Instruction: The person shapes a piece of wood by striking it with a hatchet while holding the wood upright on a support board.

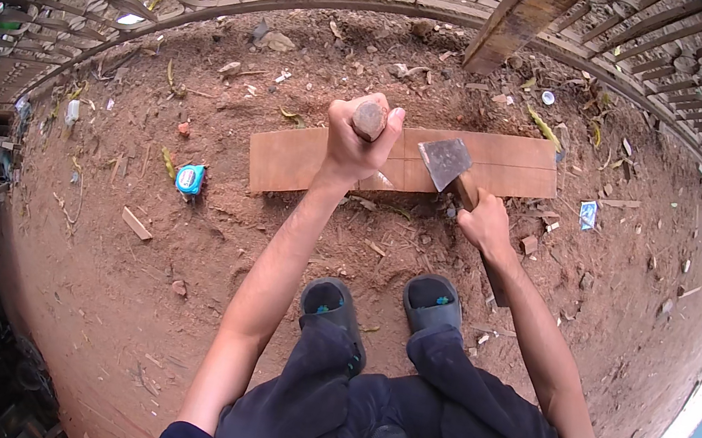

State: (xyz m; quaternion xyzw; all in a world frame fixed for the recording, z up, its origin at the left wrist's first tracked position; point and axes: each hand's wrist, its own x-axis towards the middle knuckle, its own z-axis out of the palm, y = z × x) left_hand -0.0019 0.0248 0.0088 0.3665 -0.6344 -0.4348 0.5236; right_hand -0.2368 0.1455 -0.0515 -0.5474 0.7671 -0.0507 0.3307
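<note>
A reddish-brown wooden board [518,165] lies crosswise on the ground in front of my feet, with a thin dark line along its right part. My left hand [355,150] is a fist above the board, wrapped round an upright wooden handle [370,118] whose blunt round end faces up. The handle's lower part is hidden by my fist. Closed round the wooden shaft of a hatchet, my right hand [487,225] is by the board's near edge. The hatchet's grey metal head [446,163] is over the board, right of my left fist and apart from it.
A blue tape measure [189,179] lies on the dirt to the left, near a small wood offcut [137,223]. Beyond the board runs a metal fence [415,2] with a wooden post [518,24]. My sandalled feet [433,302] are close below. Wood chips and litter dot the soil.
</note>
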